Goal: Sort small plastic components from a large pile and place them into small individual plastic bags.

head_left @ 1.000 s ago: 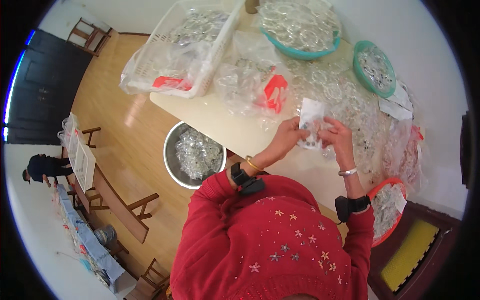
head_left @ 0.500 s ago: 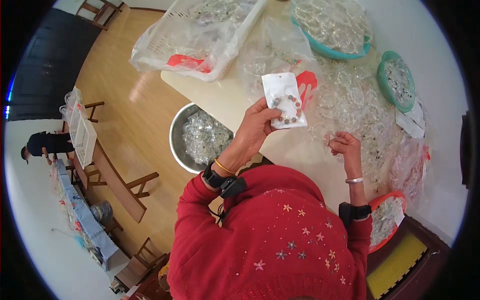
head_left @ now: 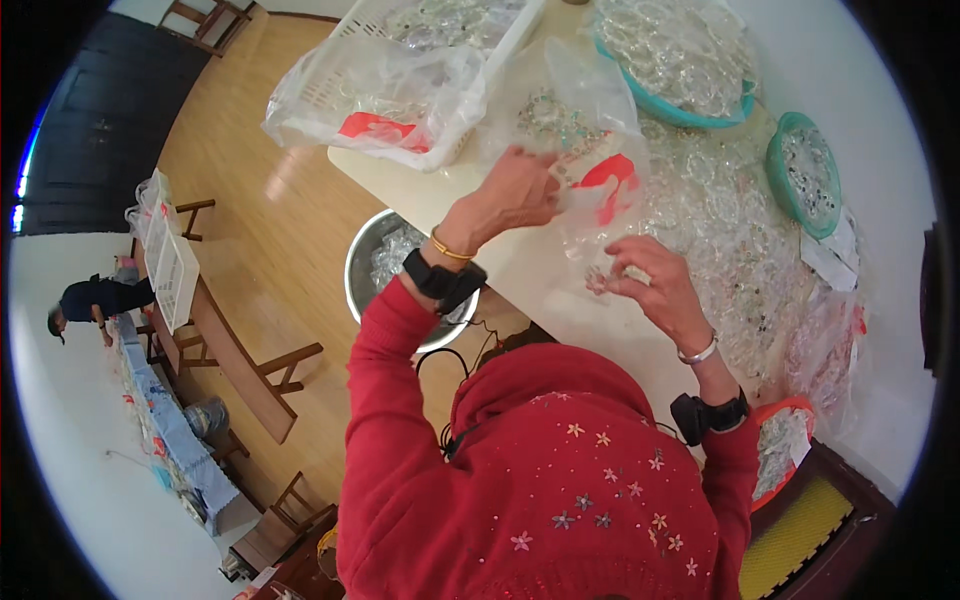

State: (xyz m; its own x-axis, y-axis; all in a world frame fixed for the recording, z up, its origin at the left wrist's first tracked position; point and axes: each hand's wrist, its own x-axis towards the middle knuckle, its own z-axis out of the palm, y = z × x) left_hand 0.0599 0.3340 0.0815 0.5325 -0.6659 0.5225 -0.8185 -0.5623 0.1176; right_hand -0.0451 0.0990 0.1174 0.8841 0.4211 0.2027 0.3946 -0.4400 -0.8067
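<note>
Small clear piece (head_left: 597,281): at the right hand's fingertips, 9 o'clock of its palm, above the bench (head_left: 505,262); too fine to make out its parts. Clock read from right hand, 12 away from wearer.
Right hand (head_left: 655,290): thumb and forefinger pinched on the piece, presumably because it is too slight for a full grip.
Left hand (head_left: 510,195): 10 o'clock, fingers curled, blurred, by the bag's near side; cannot tell whether it holds anything.
Red-printed bag (head_left: 612,90): 11 o'clock, clear, beaded strands showing through; probably laid there for easy reach.
Loose pile (head_left: 700,210): 1 o'clock, clear pieces spread out, likely so singles come away easily.
Teal bowl (head_left: 680,113), green bowl (head_left: 784,185): 12 and 2 o'clock, both heaped; walls seem useful for keeping slippery contents together.
Red tub (head_left: 785,405): 5 o'clock, filled.
White basket (head_left: 516,36): 10 o'clock, beyond left hand, clear plastic draped over its near end.
Metal basin (head_left: 362,255): 9 o'clock, below bench edge, part hidden by left forearm.
</note>
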